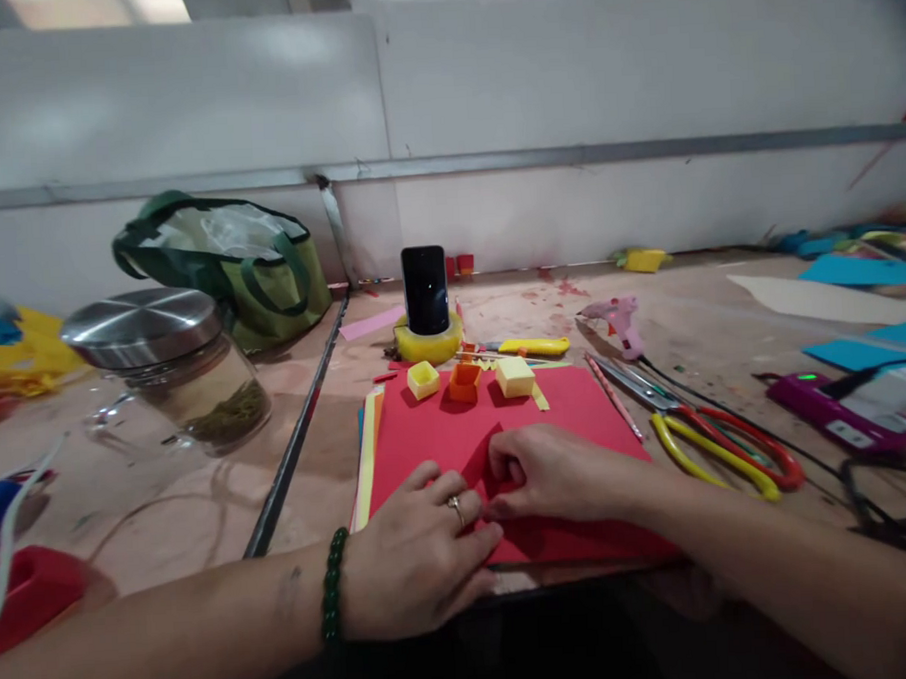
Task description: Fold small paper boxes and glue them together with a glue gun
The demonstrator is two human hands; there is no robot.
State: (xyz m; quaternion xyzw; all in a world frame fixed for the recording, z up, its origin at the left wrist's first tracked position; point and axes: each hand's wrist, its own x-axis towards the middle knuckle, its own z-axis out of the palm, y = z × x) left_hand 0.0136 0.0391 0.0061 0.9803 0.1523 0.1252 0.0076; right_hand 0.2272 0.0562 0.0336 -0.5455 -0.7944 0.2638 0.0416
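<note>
My left hand (424, 551), with a ring and a green bead bracelet, is low over a stack of coloured paper topped by a red sheet (576, 404). Its fingertips close on a small folded piece of red paper (483, 465). My right hand (545, 471) is curled, pinching the same piece from the other side. Much of the piece is hidden by my fingers and blends with the sheet. Beyond my hands stand a yellow paper box (423, 380), an orange paper box (465, 381) and a pale yellow paper block (515, 377).
A phone (425, 291) stands in a yellow tape roll (427, 341). Nearby lie a yellow cutter (535, 347), a pencil (615, 397), scissors (717, 448) and a pink glue gun (613, 322). A purple power strip (839, 413) is right; a glass jar (192, 381) and green bag (262, 278) are left.
</note>
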